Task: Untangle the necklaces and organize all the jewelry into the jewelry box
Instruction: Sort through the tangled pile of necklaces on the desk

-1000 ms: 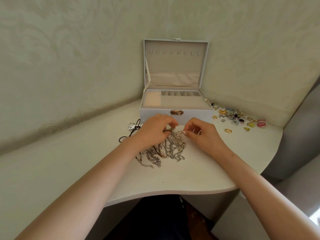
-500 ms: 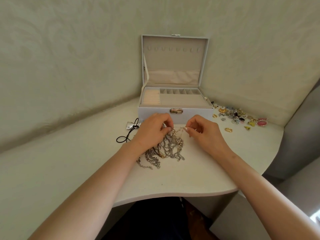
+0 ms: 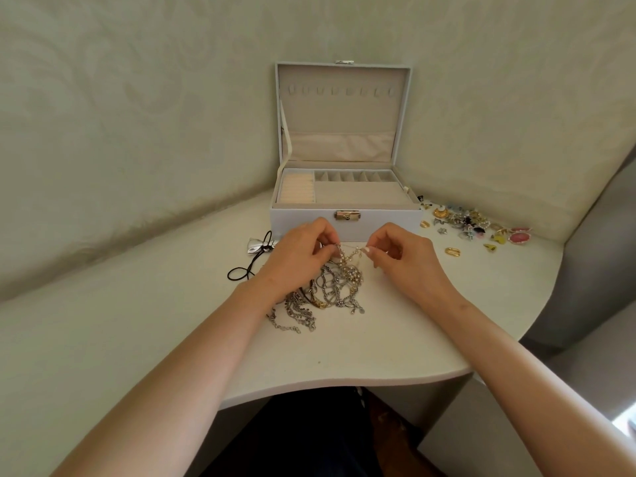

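Note:
A tangled heap of silver and gold necklaces (image 3: 330, 290) lies on the white table in front of the open pale jewelry box (image 3: 309, 218). My left hand (image 3: 299, 256) pinches a chain at the top of the heap. My right hand (image 3: 402, 256) pinches the same pearl strand (image 3: 351, 253) a little to the right, and the strand is stretched between both hands just above the heap. The box lid stands upright with a row of hooks, and its tray compartments look empty.
A black cord with a silver bow pendant (image 3: 256, 247) lies left of my left hand. A scatter of earrings, rings and brooches (image 3: 475, 227) sits right of the box, with a gold ring (image 3: 453, 251) nearer me. The curved table edge (image 3: 344, 383) is close to my body.
Both hands have lifted slightly and drawn a short way apart, pulling the pearl strand up out of the heap. The rest of the heap stays put.

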The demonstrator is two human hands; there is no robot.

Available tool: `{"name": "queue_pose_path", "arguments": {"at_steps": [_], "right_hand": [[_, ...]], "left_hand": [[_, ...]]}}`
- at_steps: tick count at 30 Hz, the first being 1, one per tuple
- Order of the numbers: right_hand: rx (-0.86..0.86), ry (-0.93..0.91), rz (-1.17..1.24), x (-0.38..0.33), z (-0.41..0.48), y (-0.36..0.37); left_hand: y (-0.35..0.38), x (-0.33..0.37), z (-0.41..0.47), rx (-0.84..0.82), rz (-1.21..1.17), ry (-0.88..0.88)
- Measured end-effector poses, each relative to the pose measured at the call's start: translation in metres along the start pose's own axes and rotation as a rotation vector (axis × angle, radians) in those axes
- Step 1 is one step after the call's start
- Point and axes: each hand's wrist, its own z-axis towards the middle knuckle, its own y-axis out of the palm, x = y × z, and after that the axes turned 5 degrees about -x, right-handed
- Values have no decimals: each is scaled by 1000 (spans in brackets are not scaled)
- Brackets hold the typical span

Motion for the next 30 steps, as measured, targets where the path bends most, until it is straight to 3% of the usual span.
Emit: {"name": "queue_pose_path", "arguments": {"at_steps": [8,24,30], "right_hand": [[1,-6,83,-4,2,-1],[-133,83,195,-11,10,-1],[-134,29,113,-11,3,4]], "left_hand": [[0,3,-2,-66,10,15],[1,1,0,25,50,69],[4,3,0,-3,-11,118]]}}
